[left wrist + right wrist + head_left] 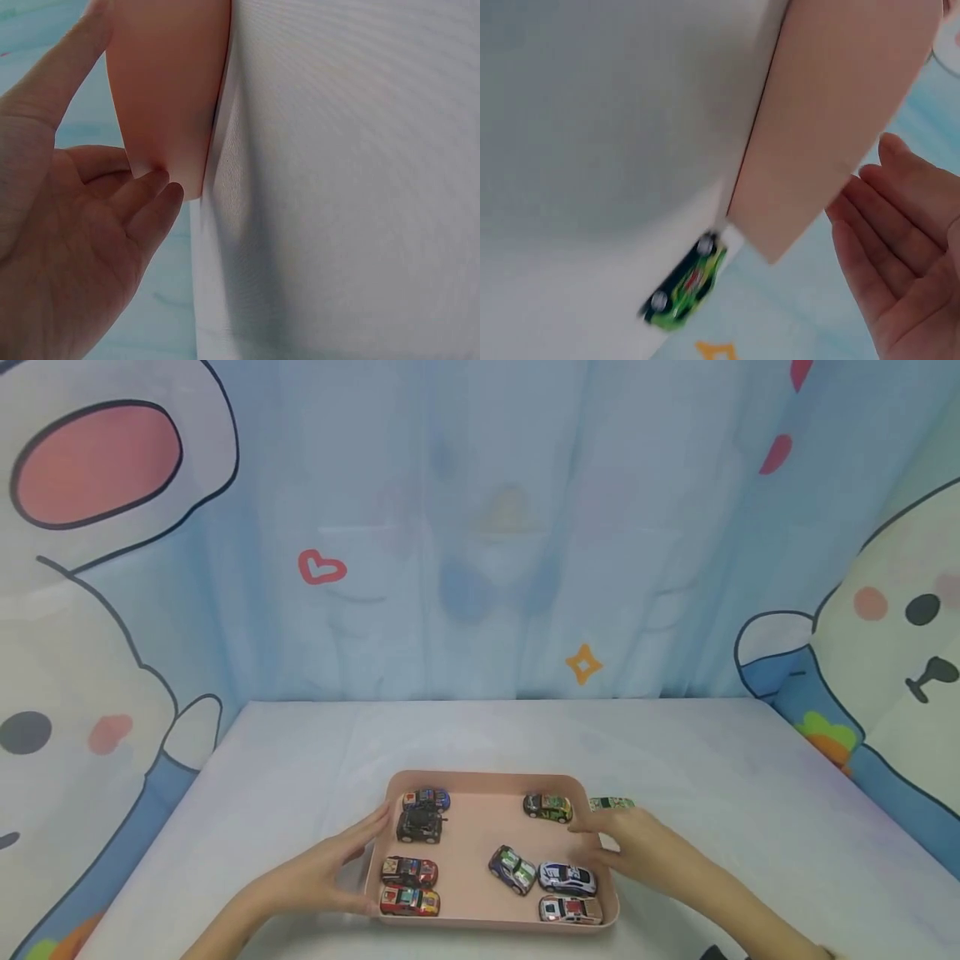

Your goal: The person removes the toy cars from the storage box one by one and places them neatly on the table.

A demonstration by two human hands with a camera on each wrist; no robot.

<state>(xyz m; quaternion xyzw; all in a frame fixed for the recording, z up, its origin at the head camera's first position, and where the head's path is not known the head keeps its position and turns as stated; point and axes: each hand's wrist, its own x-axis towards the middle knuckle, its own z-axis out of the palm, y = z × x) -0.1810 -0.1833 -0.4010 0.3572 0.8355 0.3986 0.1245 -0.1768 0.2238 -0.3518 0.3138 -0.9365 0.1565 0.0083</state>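
Note:
A shallow pink tray [480,818] sits on the white table with several toy cars inside. My left hand [326,868] spans the tray's left side, thumb at the front corner and fingers along the wall. In the left wrist view, its fingertips [161,184] touch the tray's outer wall [169,82]. At the right side is my right hand [637,843], its extended fingers right at the rim. The right wrist view has those fingers [877,247] beside the tray wall [832,112]. Outside the tray, a green toy car [611,803] lies just beyond the right hand, partly hidden.
On the tray's left are a blue-red car [427,798], a black car [420,825] and two red cars [409,900]. Toward the right lie a camouflage car [547,807], a green-white car [513,870], a silver car [567,878] and a white-red car [571,910]. A cartoon curtain [480,635] hangs behind.

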